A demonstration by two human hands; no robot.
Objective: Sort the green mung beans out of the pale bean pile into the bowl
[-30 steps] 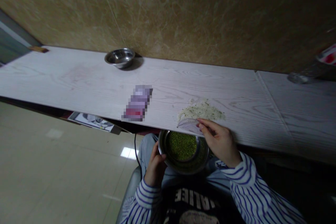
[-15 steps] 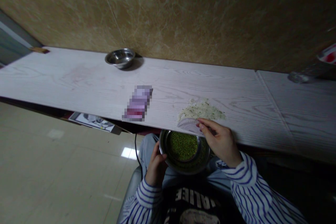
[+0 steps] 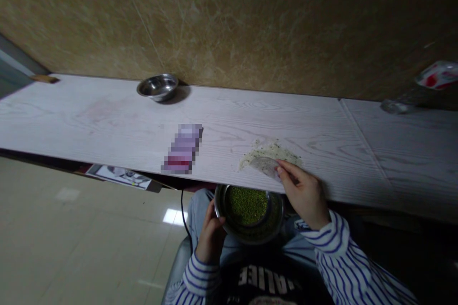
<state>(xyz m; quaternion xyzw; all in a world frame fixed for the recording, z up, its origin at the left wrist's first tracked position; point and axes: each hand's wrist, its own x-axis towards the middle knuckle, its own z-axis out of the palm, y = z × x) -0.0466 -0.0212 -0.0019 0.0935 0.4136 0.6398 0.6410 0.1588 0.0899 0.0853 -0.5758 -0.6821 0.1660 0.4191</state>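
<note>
My left hand [image 3: 212, 236] grips the left rim of a metal bowl [image 3: 275, 226] held over my lap, just below the table edge. Green beans [image 3: 247, 206], like mung beans, cover its bottom. Between the thumb and fingers of my right hand [image 3: 303, 191] is a clear half-round plastic sheet, seemingly a protractor [image 3: 265, 166]. Its curved edge lies against a spread of white grains [image 3: 255, 151] mixed with green bits, near the front edge of the table. The curled fingers of my right hand are partly hidden.
The whitish wood-grain table [image 3: 118, 128] runs along a marbled wall [image 3: 229, 19]. An empty-looking small metal bowl [image 3: 158, 88] stands at the back. A pixelated purple phone-like rectangle [image 3: 183, 147] lies left of the grains. At the far right, a clear bottle [image 3: 411, 95] leans near the wall.
My right hand has moved the clear protractor away from the table edge and onto the grains. My left hand still holds the bowl. The whole view has shifted slightly.
</note>
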